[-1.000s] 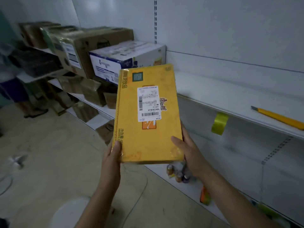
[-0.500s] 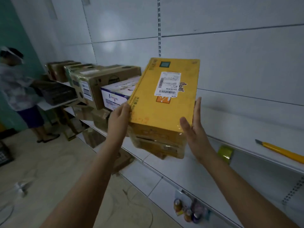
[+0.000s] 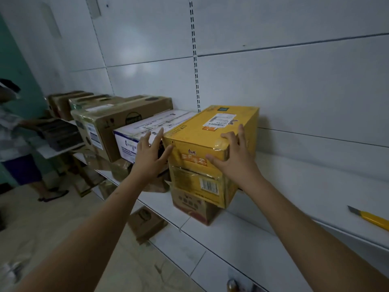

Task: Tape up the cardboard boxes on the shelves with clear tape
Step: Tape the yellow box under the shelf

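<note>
Compared with half a second earlier, when the yellow box point(image 3: 212, 144) was held up in the air between both palms, it is now set down on the shelf point(image 3: 294, 192), at the right end of the row of cartons and against the back panel. The left hand point(image 3: 150, 158) is spread open, with fingers splayed wide, at the box's near left corner; the thumb tip is seen at that corner, but contact by the other fingers cannot be told. The right hand point(image 3: 233, 157) is laid flat and open over the near right top corner, fingers extended along the edge and the thumb stretched across the front face; nothing is gripped by either hand. A white shipping label with a barcode is stuck on the top of the yellow box beside a small green square mark and red characters too small to be read. An orange panel with characters and a barcode lower down are shown on the front face, under glossy clear wrapping. A white carton point(image 3: 147, 133) with blue print, illegible, is stood just to the left, and a brown carton point(image 3: 117, 123) with a white label is placed beyond it. A smaller printed box point(image 3: 193, 207) is seen on the shelf below the yellow one. A yellow utility knife point(image 3: 372, 220) is left well apart at the right. What is held inside the boxes is not shown. A person point(image 3: 16, 148) is seen at the far left.
</note>
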